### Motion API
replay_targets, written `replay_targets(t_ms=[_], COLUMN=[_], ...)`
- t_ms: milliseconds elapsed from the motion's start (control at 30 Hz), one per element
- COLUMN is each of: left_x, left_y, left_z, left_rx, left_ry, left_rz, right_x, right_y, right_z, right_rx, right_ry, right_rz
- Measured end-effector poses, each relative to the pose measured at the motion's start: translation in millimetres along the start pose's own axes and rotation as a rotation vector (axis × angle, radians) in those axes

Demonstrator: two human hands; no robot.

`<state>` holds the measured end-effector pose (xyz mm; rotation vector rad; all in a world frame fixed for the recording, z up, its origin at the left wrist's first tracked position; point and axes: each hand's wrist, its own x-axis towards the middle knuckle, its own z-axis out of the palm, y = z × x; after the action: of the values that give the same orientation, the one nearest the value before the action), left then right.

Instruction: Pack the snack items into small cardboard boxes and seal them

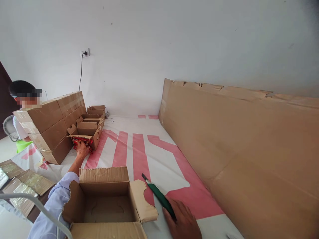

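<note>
My left hand [82,148] reaches far forward and grips a red packet [82,142] at the mouth of a small open carton [87,136]. That arm's light blue sleeve [53,202] passes beside a large open cardboard box [107,202] in front of me, which looks empty. My right hand [183,220] rests on the white and pink sheet [129,149] at the bottom, holding a green utility knife [159,196] whose tip points away to the upper left.
A row of small open cartons [93,116] runs back toward the wall. Two stacked taped boxes [50,124] stand at left, with another person behind them. A long cardboard sheet [239,149] leans along the right. Flattened cartons [23,184] lie at lower left.
</note>
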<state>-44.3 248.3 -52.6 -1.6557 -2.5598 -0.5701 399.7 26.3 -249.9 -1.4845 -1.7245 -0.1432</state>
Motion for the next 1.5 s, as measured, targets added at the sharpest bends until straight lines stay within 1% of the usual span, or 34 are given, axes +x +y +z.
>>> replay_targets(t_ms=[133, 300, 433, 533, 667, 800, 900, 1033, 1133, 1333, 1400, 1500], left_x=[-16.5, -31.6, -37.4, -34.5, -20.6, -2.5, 8.9, 21.0, 27.3, 22.9, 18.5, 9.4], left_y=[-15.1, -34.3, -41.2, -38.6, -28.7, -19.7, -17.8, -19.9, -17.2, -6.1, -6.0, -7.6], left_z=[-1.6, -7.7, -12.9, -17.2, -21.1, -18.9, -17.2, -21.2, -23.6, -22.1, -28.3, -47.6], left_rx=[-0.025, -0.039, -0.033, -0.023, 0.006, 0.04, 0.071, 0.105, 0.119, 0.084, 0.052, -0.026], left_ry=[-0.014, -0.024, -0.061, -0.062, -0.064, -0.073, -0.07, -0.085, -0.086, -0.122, -0.127, -0.156], left_rz=[0.011, 0.056, 0.11, 0.113, 0.086, 0.093, 0.119, 0.144, 0.148, 0.177, 0.201, 0.276], right_x=[2.7, 6.0, 7.0, 6.6, 4.4, 3.5, 4.1, 4.2, 4.1, 5.4, 5.3, 4.2], right_y=[-5.9, -8.7, -6.8, -5.4, -2.6, 0.0, 0.1, -1.7, -4.4, -8.1, -8.1, -8.2], right_z=[-3.8, -6.4, -5.0, -2.8, 1.1, 1.5, -1.0, -3.7, -5.8, -10.6, -10.8, -10.6], right_rx=[0.056, 0.055, 0.042, 0.029, 0.011, -0.023, -0.056, -0.057, -0.04, -0.013, -0.003, -0.001], right_ry=[-0.027, -0.039, -0.047, -0.047, -0.013, 0.009, 0.02, 0.04, 0.03, 0.01, 0.0, -0.01], right_rz=[0.053, 0.043, 0.045, 0.02, -0.015, -0.053, -0.086, -0.074, -0.057, -0.042, -0.033, -0.022])
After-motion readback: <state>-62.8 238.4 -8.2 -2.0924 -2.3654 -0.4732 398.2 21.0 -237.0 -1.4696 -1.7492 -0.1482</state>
